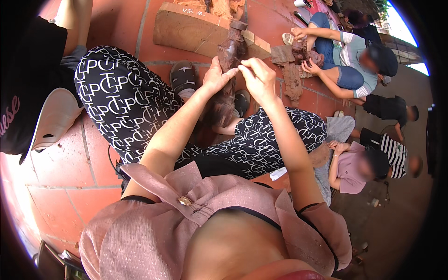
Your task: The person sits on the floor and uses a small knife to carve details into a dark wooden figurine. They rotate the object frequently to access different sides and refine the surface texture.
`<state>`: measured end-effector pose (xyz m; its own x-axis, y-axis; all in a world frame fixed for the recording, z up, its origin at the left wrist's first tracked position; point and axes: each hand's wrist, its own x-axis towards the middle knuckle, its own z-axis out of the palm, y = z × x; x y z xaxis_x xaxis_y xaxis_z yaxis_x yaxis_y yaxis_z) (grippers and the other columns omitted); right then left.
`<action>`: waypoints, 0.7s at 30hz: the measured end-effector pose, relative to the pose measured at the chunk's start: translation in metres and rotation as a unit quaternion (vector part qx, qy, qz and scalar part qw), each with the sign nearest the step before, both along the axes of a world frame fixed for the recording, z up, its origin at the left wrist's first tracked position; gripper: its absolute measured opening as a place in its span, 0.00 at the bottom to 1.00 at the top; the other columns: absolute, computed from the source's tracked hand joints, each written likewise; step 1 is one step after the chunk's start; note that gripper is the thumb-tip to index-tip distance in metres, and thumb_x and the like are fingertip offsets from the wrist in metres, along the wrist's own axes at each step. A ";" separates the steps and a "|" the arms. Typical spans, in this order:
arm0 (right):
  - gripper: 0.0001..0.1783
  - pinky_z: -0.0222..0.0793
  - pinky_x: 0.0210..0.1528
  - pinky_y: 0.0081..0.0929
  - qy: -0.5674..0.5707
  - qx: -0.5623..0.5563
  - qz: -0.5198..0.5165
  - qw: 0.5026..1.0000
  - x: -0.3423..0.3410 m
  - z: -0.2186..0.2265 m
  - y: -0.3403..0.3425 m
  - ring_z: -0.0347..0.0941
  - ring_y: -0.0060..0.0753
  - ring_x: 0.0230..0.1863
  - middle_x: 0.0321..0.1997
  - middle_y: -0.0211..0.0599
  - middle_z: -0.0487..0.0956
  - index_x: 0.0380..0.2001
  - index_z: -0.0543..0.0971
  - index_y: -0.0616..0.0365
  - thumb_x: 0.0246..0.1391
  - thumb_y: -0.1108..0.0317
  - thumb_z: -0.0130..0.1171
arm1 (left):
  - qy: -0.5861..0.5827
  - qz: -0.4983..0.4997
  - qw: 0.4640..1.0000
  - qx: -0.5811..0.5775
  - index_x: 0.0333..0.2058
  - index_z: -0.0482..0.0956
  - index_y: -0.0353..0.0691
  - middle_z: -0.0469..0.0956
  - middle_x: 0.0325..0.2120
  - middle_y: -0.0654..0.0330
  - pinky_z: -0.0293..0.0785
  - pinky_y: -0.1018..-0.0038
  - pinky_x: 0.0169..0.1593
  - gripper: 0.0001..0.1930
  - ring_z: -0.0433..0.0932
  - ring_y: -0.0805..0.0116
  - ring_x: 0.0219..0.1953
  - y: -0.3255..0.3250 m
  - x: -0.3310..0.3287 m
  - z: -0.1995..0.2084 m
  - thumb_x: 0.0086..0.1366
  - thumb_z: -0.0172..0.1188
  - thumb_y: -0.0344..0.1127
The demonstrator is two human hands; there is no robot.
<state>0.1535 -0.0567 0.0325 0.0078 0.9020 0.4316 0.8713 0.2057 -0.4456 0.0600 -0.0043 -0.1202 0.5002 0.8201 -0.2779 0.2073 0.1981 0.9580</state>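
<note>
A dark brown carved wooden figure (232,44) stands tilted between my legs, its lower end near my feet. My left hand (217,78) grips its side, with the thumb stretched across toward my right hand. My right hand (259,80) is closed in a pinch close to the figure's surface. A thin dark tool shows as a short line at its fingertips. Most of the tool is hidden by the fingers, so its exact kind is unclear.
Behind the figure lies a thick block of lighter wood (186,30). To the right, a person in a cap (380,58) handles another dark carving (293,70). Other people sit farther right. A person in black with a cap (53,116) is close on my left. Red tiles (70,161) cover the floor.
</note>
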 end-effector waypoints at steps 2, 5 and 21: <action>0.06 0.71 0.28 0.28 0.000 0.028 -0.066 0.997 0.008 0.001 -0.006 0.75 0.37 0.26 0.25 0.43 0.76 0.28 0.75 0.62 0.46 0.77 0.62 | -0.019 0.005 1.000 0.001 0.62 0.46 0.28 0.64 0.56 0.36 0.60 0.64 0.61 0.52 0.65 0.47 0.59 0.000 0.005 -0.010 0.52 0.62 0.60; 0.06 0.70 0.27 0.26 0.033 0.018 -0.076 0.996 0.018 0.000 -0.002 0.75 0.34 0.25 0.25 0.42 0.76 0.28 0.74 0.62 0.46 0.77 0.62 | -0.021 0.011 1.000 -0.003 0.62 0.46 0.28 0.65 0.55 0.37 0.60 0.64 0.61 0.52 0.65 0.47 0.59 0.000 0.004 -0.004 0.52 0.62 0.59; 0.06 0.72 0.32 0.27 0.012 0.044 -0.021 0.999 0.018 -0.019 0.033 0.76 0.37 0.29 0.28 0.41 0.78 0.29 0.75 0.63 0.47 0.77 0.62 | -0.026 0.026 0.999 0.008 0.61 0.49 0.29 0.68 0.53 0.38 0.62 0.65 0.60 0.49 0.67 0.48 0.57 0.000 0.008 -0.017 0.53 0.63 0.57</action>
<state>0.1720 -0.0232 0.0133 0.0566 0.8588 0.5091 0.8691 0.2086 -0.4486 0.0681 -0.0039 -0.1375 0.4692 0.8497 -0.2405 0.1478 0.1930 0.9700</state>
